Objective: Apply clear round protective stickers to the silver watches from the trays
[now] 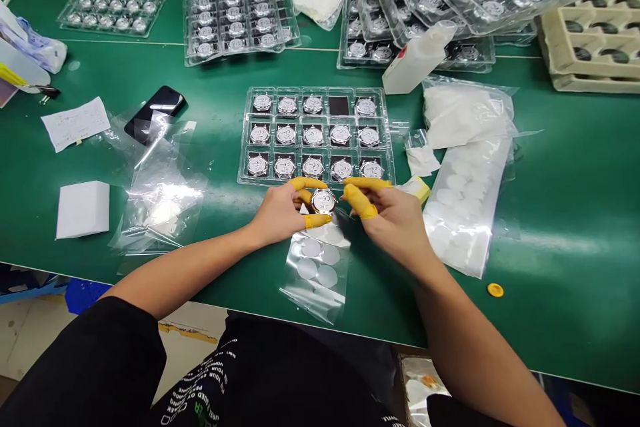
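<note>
On the far left of the green surface (565, 213) you have a white foam block (83, 210), a paper note (75, 123) and a black phone (155, 113), with loose clear film (163, 193) beside them. Moving right, your left hand (283, 210) wears yellow finger cots (317, 221), and its grip is closed on the edge of a round silver watch (323, 201). You hold this watch up over a clear sheet of round stickers (315, 273), just near of the tray (315, 89). Your right hand (393, 220) is half closed just beside the watch, but I cannot tell if it touches it. In the tray, rows of watches lie in cells, and one cell in the far row shows dark, with no watch. Further right lies a longer sticker sheet (465, 207), and a small yellow disc (495, 289) sits near it.
</note>
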`<act>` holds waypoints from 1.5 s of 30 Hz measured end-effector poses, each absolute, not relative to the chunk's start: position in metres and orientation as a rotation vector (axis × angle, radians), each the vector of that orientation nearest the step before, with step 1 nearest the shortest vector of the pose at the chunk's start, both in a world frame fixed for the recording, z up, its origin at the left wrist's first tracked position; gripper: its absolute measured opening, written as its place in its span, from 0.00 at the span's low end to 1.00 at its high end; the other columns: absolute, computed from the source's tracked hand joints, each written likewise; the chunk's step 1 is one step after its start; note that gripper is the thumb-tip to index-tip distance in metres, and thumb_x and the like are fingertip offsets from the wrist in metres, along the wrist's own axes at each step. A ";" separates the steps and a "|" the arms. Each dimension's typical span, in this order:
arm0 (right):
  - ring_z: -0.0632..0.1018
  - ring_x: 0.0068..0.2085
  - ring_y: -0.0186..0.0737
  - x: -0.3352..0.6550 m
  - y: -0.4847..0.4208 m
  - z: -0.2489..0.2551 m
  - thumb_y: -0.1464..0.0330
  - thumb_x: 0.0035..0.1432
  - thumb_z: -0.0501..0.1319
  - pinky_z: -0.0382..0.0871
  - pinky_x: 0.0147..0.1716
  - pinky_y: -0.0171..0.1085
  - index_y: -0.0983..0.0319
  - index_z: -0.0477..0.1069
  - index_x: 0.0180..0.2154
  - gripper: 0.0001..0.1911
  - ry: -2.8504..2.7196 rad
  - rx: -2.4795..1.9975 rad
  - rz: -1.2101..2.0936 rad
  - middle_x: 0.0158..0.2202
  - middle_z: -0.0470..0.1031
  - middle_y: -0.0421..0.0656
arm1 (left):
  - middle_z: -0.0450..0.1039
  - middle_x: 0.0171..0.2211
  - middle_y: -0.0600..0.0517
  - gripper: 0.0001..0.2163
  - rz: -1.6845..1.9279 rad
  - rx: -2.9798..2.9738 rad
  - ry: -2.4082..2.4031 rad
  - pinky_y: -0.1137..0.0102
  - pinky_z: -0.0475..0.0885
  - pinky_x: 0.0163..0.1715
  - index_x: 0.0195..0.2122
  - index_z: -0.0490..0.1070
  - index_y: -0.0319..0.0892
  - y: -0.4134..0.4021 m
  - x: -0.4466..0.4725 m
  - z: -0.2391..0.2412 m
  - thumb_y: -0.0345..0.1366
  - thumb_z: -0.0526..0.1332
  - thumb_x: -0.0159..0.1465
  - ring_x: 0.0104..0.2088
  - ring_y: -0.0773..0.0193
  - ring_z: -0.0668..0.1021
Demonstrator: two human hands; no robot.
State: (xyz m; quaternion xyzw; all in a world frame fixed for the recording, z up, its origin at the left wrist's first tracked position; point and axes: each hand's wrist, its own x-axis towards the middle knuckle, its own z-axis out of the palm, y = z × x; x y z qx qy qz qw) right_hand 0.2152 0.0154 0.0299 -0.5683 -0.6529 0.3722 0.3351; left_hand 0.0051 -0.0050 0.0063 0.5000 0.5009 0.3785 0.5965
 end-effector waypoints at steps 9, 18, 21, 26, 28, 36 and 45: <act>0.67 0.28 0.43 0.322 0.050 0.035 0.58 0.45 0.78 0.62 0.35 0.48 0.56 0.78 0.31 0.15 -1.862 -2.012 0.474 0.29 0.70 0.45 | 0.77 0.31 0.54 0.27 0.885 1.170 1.157 0.63 0.79 0.45 0.52 0.76 0.42 -0.004 0.003 0.005 0.32 0.77 0.49 0.32 0.67 0.79; 0.68 0.26 0.42 0.331 0.060 0.001 0.64 0.38 0.81 0.60 0.32 0.43 0.56 0.77 0.36 0.22 -1.830 -1.824 0.631 0.23 0.71 0.40 | 0.78 0.32 0.52 0.28 0.876 1.162 1.139 0.62 0.80 0.46 0.53 0.75 0.41 -0.003 0.003 0.006 0.33 0.77 0.49 0.33 0.66 0.80; 0.70 0.27 0.42 0.336 0.062 0.006 0.64 0.38 0.80 0.61 0.30 0.43 0.57 0.77 0.33 0.19 -1.752 -1.816 0.731 0.24 0.74 0.41 | 0.79 0.32 0.52 0.28 0.878 1.155 1.132 0.62 0.80 0.46 0.53 0.75 0.41 -0.004 0.003 0.006 0.32 0.77 0.50 0.33 0.66 0.81; 0.75 0.32 0.43 0.335 0.062 0.028 0.66 0.53 0.72 0.68 0.38 0.47 0.57 0.76 0.32 0.07 -1.484 -1.872 0.727 0.33 0.78 0.47 | 0.78 0.31 0.53 0.28 0.886 1.168 1.137 0.63 0.79 0.45 0.52 0.75 0.41 -0.004 0.003 0.007 0.32 0.77 0.49 0.33 0.66 0.81; 0.78 0.38 0.45 0.324 0.060 0.038 0.65 0.56 0.70 0.71 0.43 0.50 0.57 0.73 0.35 0.08 -1.382 -1.761 0.804 0.38 0.78 0.48 | 0.79 0.31 0.53 0.27 0.882 1.184 1.142 0.64 0.79 0.45 0.52 0.75 0.41 -0.004 0.004 0.007 0.32 0.77 0.50 0.33 0.66 0.81; 0.81 0.39 0.43 0.227 0.045 0.040 0.52 0.53 0.70 0.80 0.30 0.45 0.52 0.60 0.43 0.25 -1.159 -1.206 1.241 0.40 0.69 0.39 | 0.79 0.32 0.52 0.27 0.886 1.230 1.157 0.64 0.79 0.44 0.52 0.76 0.41 -0.004 0.004 0.007 0.32 0.77 0.50 0.34 0.65 0.81; 0.83 0.34 0.43 0.218 0.020 0.035 0.54 0.49 0.76 0.78 0.31 0.42 0.54 0.69 0.43 0.24 -1.534 -1.153 1.032 0.34 0.77 0.38 | 0.78 0.31 0.54 0.27 0.888 1.227 1.158 0.67 0.78 0.40 0.52 0.76 0.41 -0.005 0.006 0.007 0.31 0.75 0.50 0.31 0.67 0.79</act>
